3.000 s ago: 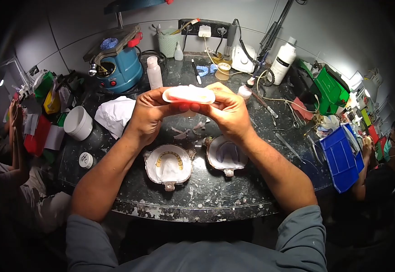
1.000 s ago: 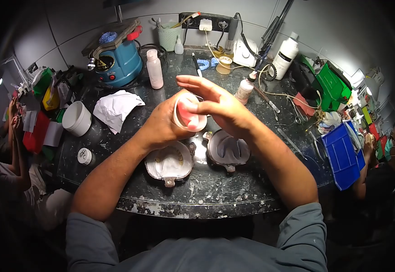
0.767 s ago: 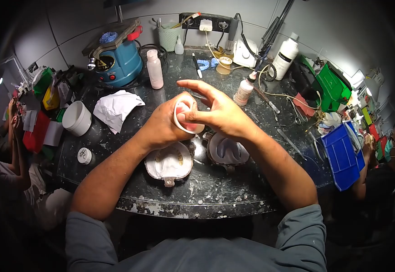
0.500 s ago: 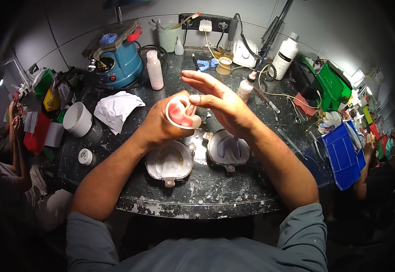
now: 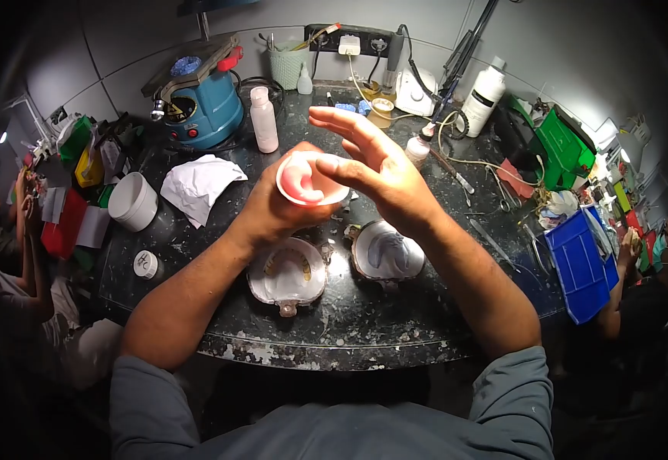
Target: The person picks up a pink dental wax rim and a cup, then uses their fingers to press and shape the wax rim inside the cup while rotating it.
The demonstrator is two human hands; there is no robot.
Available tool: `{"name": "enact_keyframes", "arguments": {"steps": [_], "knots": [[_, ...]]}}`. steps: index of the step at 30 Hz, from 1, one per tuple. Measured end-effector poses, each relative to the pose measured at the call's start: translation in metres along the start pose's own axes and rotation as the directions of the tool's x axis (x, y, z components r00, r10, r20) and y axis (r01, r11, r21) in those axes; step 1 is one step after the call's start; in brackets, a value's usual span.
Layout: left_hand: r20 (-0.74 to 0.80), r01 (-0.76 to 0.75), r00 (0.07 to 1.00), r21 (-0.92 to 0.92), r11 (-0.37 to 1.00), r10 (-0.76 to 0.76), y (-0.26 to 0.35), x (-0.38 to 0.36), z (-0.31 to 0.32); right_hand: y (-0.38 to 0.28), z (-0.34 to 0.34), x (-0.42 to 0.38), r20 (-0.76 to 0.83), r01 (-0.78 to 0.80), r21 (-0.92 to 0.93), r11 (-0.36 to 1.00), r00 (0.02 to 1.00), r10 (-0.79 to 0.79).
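Observation:
My left hand (image 5: 269, 201) is wrapped around a small white cup (image 5: 282, 188), whose mouth faces up toward me. Inside the cup lies a smooth pink mass (image 5: 301, 181) along one side. My right hand (image 5: 384, 172) is held just right of the cup, fingers stretched out and apart, its thumb overlapping the rim in this view. Below my left hand sits a dental flask half (image 5: 284, 287) filled with white plaster, with a row of yellowish teeth set in it. Beneath my right hand is a second flask half (image 5: 376, 264) with a bluish-grey arch in its plaster.
A pink bottle (image 5: 263, 123), crumpled white paper (image 5: 200, 184), a white tub (image 5: 133, 203) and a small lidded jar (image 5: 147, 265) stand left. A blue machine (image 5: 203, 115) is behind. Right lie tools (image 5: 495, 241) and a blue tray (image 5: 583, 264). People sit at both sides.
The cup in my left hand has turned, so more of its inside and the pink mass shows. My right hand has shifted slightly right and down, its fingers still outstretched.

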State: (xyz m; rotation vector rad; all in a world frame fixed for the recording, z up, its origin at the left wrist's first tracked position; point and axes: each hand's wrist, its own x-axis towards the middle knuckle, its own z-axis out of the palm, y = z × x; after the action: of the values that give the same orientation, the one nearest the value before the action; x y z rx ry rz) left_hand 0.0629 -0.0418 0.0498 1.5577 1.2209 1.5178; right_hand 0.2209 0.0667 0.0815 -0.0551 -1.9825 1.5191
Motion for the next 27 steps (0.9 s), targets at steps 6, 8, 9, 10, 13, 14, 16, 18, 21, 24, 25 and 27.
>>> {"name": "enact_keyframes", "arguments": {"steps": [6, 8, 9, 10, 13, 14, 16, 18, 21, 24, 25, 27], "knots": [[0.036, -0.147, 0.989, 0.235, 0.961, 0.142, -0.003, 0.002, -0.001, -0.003, 0.012, -0.004, -0.086, -0.001, -0.265, 0.964, 0.996, -0.022], [0.027, -0.109, 0.994, 0.196, 0.975, 0.106, -0.001, 0.000, 0.001, 0.001, 0.015, -0.003, -0.083, -0.021, -0.203, 0.979, 0.997, 0.005], [0.033, -0.190, 0.982, 0.247, 0.950, 0.188, -0.002, 0.001, 0.000, 0.003, 0.016, -0.003, -0.079, -0.040, -0.139, 0.989, 0.996, 0.029], [0.042, -0.268, 0.962, 0.299, 0.916, 0.268, -0.003, 0.002, -0.001, 0.004, 0.016, -0.003, -0.072, -0.058, -0.075, 0.996, 0.996, 0.052], [0.004, -0.273, 0.959, 0.281, 0.920, 0.284, -0.006, 0.002, -0.001, 0.004, -0.001, 0.000, -0.003, -0.165, 0.108, 0.980, 0.986, 0.166], [-0.004, -0.275, 0.958, 0.277, 0.921, 0.287, -0.006, 0.002, 0.001, 0.005, -0.004, 0.000, -0.003, -0.167, 0.098, 0.981, 0.986, 0.169], [-0.022, -0.175, 0.982, 0.232, 0.957, 0.185, 0.000, 0.000, 0.005, -0.001, 0.002, 0.001, 0.049, -0.235, 0.417, 0.878, 0.970, 0.236], [-0.029, -0.162, 0.985, 0.148, 0.976, 0.168, -0.001, -0.001, 0.002, 0.004, 0.004, 0.000, 0.097, -0.254, 0.486, 0.836, 0.967, 0.237], [0.022, -0.174, 0.985, 0.214, 0.961, 0.173, -0.005, 0.000, -0.004, 0.013, 0.004, -0.001, 0.035, -0.115, 0.011, 0.993, 0.993, 0.115], [-0.008, -0.059, 0.998, 0.148, 0.987, 0.060, 0.001, -0.001, 0.000, 0.001, 0.003, 0.000, -0.031, -0.121, 0.247, 0.961, 0.991, 0.132], [0.012, -0.037, 0.999, 0.101, 0.994, 0.036, -0.001, -0.002, -0.002, 0.003, 0.001, 0.000, -0.040, -0.099, 0.192, 0.976, 0.993, 0.109], [0.000, -0.065, 0.998, 0.065, 0.996, 0.065, 0.003, -0.002, 0.001, 0.002, 0.000, 0.000, -0.029, -0.104, 0.180, 0.978, 0.993, 0.111]]}}
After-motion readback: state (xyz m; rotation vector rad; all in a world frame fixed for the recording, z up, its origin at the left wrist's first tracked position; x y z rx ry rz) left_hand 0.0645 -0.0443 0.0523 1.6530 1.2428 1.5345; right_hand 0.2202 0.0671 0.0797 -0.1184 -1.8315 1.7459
